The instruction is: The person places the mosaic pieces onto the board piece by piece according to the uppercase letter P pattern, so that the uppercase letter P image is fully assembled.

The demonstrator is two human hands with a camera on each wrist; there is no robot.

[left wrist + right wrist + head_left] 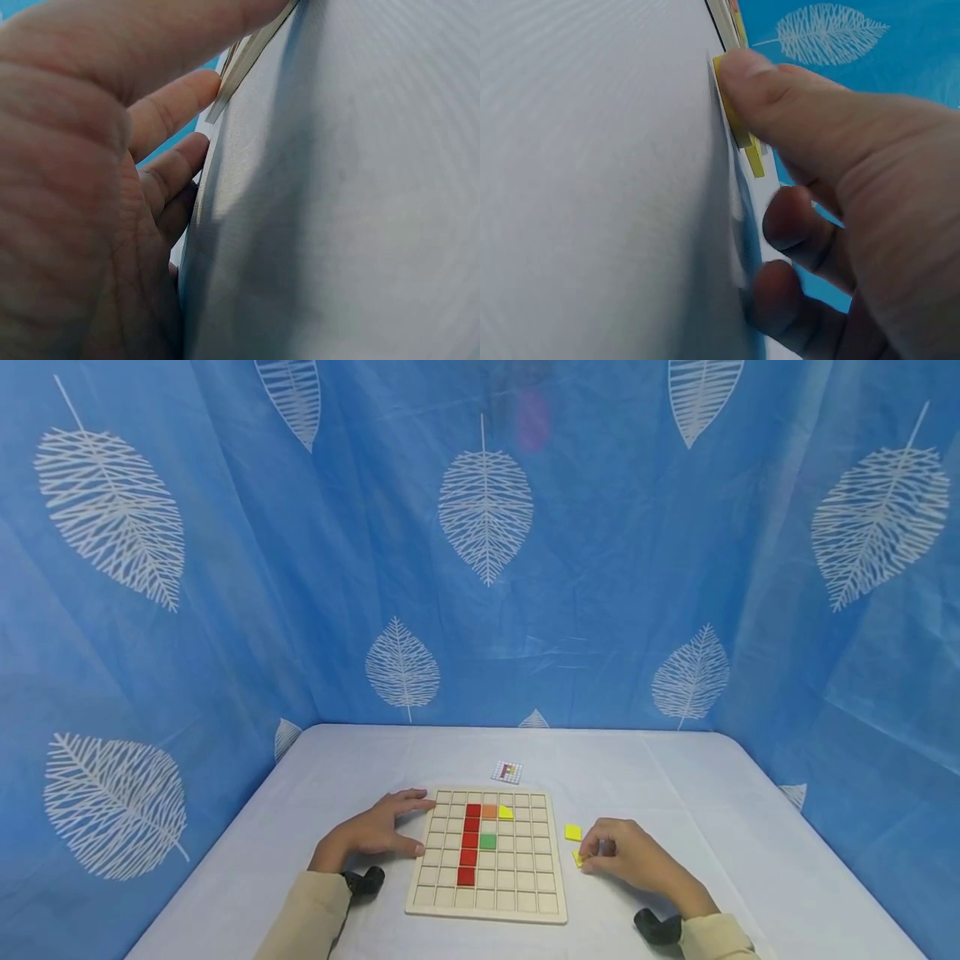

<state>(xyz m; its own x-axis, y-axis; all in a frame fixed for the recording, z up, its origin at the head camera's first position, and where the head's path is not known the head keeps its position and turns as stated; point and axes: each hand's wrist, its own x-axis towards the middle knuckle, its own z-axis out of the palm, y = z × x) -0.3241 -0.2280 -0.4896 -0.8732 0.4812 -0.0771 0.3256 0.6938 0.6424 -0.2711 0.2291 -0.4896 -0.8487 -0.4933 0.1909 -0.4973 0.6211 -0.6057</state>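
A pale wooden grid board [525, 897] lies on the table. A column of several red tiles [469, 841] sits in its cells, with an orange tile [489, 811], a yellow tile with a cut corner [506, 812] and a green tile [487, 842] to the right. My left hand [378, 827] rests spread at the board's left edge, thumb and fingertips right at the rim. Right of the board, my right hand [626, 856] pinches a yellow tile [730, 105] at the table surface; the thumb covers part of it. A second yellow tile [572, 832] lies just beyond.
Behind the board lies a small pattern card [507, 772] printed with a coloured grid. A white cloth covers the table [637, 768], and a blue leaf-patterned curtain [585, 568] encloses its back and sides.
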